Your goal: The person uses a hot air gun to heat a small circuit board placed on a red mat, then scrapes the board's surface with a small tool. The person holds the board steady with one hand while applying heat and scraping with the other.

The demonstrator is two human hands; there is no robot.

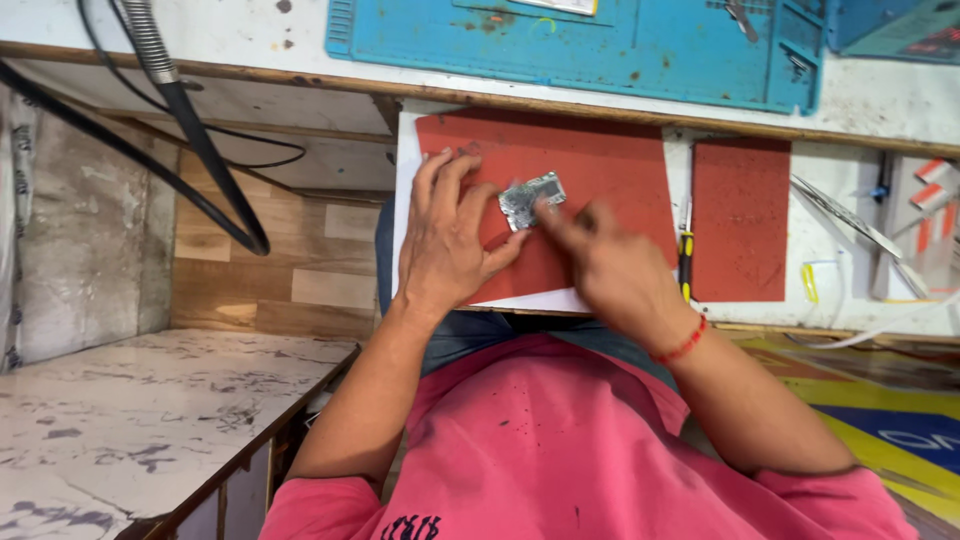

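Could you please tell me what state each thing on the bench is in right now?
Left hand: flat on the red mat, thumb against the small metal part.
Right hand: blurred, fingers pressing on the part.
Small metal part: lying on the mat, between both hands.
Red mat: flat on a white sheet.
Smaller red mat: lying bare.
Blue mat: flat, stained.

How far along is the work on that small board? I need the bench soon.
Set up: the small circuit board lies on the red mat. In hand: the left hand steadies it while the right hand, blurred, works on it. The yellow-handled tool lies unused; how much remains isn't visible.
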